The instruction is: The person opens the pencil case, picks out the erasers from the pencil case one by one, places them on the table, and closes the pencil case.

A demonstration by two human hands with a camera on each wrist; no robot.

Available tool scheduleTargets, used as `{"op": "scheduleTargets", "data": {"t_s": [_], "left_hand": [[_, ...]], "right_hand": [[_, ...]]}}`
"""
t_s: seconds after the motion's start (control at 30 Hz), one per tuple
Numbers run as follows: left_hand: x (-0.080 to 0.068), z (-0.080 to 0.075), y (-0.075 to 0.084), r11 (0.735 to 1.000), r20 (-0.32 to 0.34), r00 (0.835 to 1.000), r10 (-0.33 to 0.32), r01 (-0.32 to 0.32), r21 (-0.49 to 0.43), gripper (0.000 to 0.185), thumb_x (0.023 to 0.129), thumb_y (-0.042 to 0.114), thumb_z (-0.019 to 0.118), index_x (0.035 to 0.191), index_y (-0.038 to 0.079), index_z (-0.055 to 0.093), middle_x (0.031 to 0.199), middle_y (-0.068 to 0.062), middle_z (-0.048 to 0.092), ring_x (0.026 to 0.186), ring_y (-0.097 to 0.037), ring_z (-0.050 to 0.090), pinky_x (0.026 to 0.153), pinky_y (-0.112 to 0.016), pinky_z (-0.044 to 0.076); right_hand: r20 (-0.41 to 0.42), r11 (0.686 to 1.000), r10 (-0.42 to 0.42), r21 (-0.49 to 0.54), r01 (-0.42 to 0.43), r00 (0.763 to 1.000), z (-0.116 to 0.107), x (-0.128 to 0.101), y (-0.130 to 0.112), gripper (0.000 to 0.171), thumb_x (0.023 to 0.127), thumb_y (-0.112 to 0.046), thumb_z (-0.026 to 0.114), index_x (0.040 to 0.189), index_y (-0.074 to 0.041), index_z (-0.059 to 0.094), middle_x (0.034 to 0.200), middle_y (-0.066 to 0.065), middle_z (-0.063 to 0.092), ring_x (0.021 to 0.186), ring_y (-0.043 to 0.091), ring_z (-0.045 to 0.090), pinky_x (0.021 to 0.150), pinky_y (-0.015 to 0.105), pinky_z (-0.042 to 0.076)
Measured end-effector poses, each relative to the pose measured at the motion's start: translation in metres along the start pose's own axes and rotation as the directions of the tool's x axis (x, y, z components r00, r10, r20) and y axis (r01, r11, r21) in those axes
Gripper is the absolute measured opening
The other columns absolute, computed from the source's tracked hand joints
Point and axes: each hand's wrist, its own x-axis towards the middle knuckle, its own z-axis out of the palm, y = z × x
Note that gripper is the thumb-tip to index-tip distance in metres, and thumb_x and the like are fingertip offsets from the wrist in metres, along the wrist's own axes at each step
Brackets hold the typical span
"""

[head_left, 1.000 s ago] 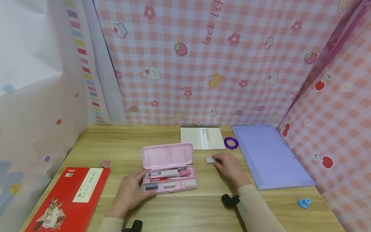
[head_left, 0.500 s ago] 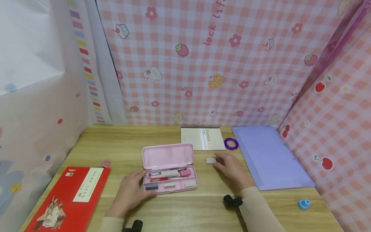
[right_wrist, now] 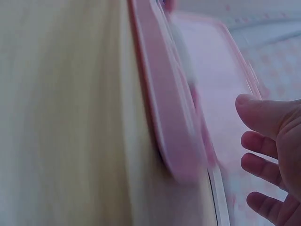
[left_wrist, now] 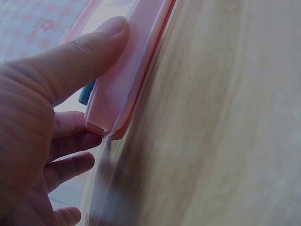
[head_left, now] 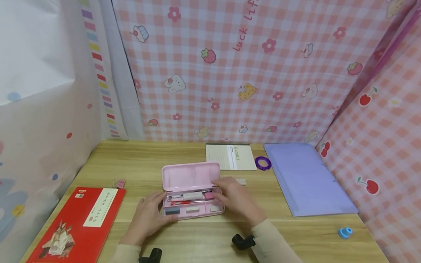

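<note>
Right hand moved from the white eraser to the open pink pencil case on the desk (fingers relaxed, holding nothing); left hand grasps its corner

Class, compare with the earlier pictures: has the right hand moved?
Yes. The right hand has moved left, away from the white eraser, to the open pink pencil case.
</note>
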Motion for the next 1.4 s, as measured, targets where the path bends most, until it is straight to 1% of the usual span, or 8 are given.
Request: {"op": "scheduleTargets", "data": {"t_s": [0.17, 0.3, 0.4, 0.53, 0.83, 0.93, 1.2, 1.4], "left_hand": [[0.000, 0.000, 0.000, 1.000, -0.001, 1.000, 0.002, -0.002, -0.005, 0.098, 0.061, 0.063, 0.080, 0.133, 0.003, 0.056, 0.133, -0.017, 0.055, 0.126, -0.037, 0.046, 0.107, -0.059, 0.027], [0.000, 0.001, -0.001, 1.000, 0.000, 1.000, 0.003, -0.003, -0.001, 0.098, 0.061, 0.064, 0.080, 0.133, 0.003, 0.056, 0.133, -0.017, 0.055, 0.126, -0.037, 0.046, 0.107, -0.058, 0.027], [0.000, 0.000, -0.001, 1.000, -0.003, 1.000, 0.007, -0.007, 0.005, 0.098, 0.061, 0.065, 0.079, 0.133, 0.003, 0.056, 0.133, -0.017, 0.055, 0.126, -0.037, 0.047, 0.107, -0.058, 0.028], [0.000, 0.000, 0.000, 1.000, -0.010, 1.000, 0.020, -0.020, 0.014, 0.097, 0.061, 0.064, 0.080, 0.132, 0.002, 0.056, 0.132, -0.017, 0.055, 0.125, -0.037, 0.047, 0.106, -0.058, 0.030], [0.000, 0.001, -0.001, 1.000, -0.011, 1.000, 0.023, -0.022, 0.016, 0.096, 0.061, 0.063, 0.081, 0.133, 0.003, 0.056, 0.132, -0.017, 0.055, 0.125, -0.037, 0.047, 0.106, -0.059, 0.028], [0.000, 0.001, -0.001, 1.000, -0.009, 1.000, 0.021, -0.021, 0.018, 0.097, 0.061, 0.063, 0.080, 0.134, 0.003, 0.055, 0.133, -0.017, 0.055, 0.126, -0.037, 0.046, 0.106, -0.058, 0.029], [0.000, 0.001, -0.001, 1.000, -0.011, 1.000, 0.025, -0.025, 0.014, 0.097, 0.061, 0.063, 0.080, 0.134, 0.003, 0.056, 0.132, -0.017, 0.055, 0.125, -0.036, 0.046, 0.106, -0.056, 0.030], [0.000, 0.001, -0.001, 0.999, -0.019, 0.999, 0.034, -0.034, 0.010, 0.097, 0.061, 0.062, 0.081, 0.133, 0.003, 0.056, 0.132, -0.017, 0.056, 0.125, -0.036, 0.047, 0.105, -0.056, 0.030]], "right_hand": [[0.032, 0.992, -0.114, -0.046, 0.115, 0.993, 0.019, 0.010, -0.021, 0.036, 0.086, -0.028, 0.073, 0.119, -0.014, 0.068, 0.113, -0.001, 0.067, 0.104, 0.015, 0.060, 0.093, 0.034, 0.049], [0.076, 0.987, -0.145, -0.059, 0.150, 0.986, 0.031, 0.014, -0.031, 0.036, 0.087, -0.030, 0.071, 0.120, -0.016, 0.068, 0.116, -0.002, 0.066, 0.107, 0.014, 0.059, 0.096, 0.033, 0.047], [0.101, 0.986, -0.147, -0.066, 0.154, 0.984, 0.037, 0.016, -0.035, 0.037, 0.088, -0.031, 0.070, 0.121, -0.016, 0.067, 0.120, -0.001, 0.065, 0.114, 0.016, 0.056, 0.100, 0.033, 0.045], [0.117, 0.983, -0.142, -0.103, 0.154, 0.983, 0.042, 0.019, -0.037, 0.034, 0.090, -0.033, 0.068, 0.120, -0.016, 0.068, 0.122, -0.001, 0.064, 0.115, 0.015, 0.054, 0.101, 0.034, 0.044], [0.081, 0.977, -0.153, -0.138, 0.163, 0.985, 0.045, 0.019, -0.039, 0.022, 0.090, -0.031, 0.068, 0.108, -0.019, 0.074, 0.109, -0.005, 0.063, 0.105, 0.012, 0.053, 0.095, 0.030, 0.046], [0.082, 0.977, -0.153, -0.137, 0.164, 0.985, 0.045, 0.019, -0.040, 0.019, 0.090, -0.030, 0.068, 0.105, -0.020, 0.075, 0.107, -0.005, 0.064, 0.104, 0.012, 0.054, 0.094, 0.030, 0.046], [0.093, 0.974, -0.165, -0.142, 0.177, 0.982, 0.043, 0.021, -0.040, 0.017, 0.092, -0.024, 0.065, 0.105, -0.018, 0.074, 0.104, -0.007, 0.069, 0.102, 0.012, 0.058, 0.094, 0.028, 0.047], [0.084, 0.970, -0.183, -0.149, 0.194, 0.979, 0.044, 0.022, -0.038, 0.016, 0.090, -0.023, 0.068, 0.104, -0.018, 0.074, 0.102, -0.008, 0.069, 0.100, 0.011, 0.059, 0.093, 0.026, 0.047]]}}
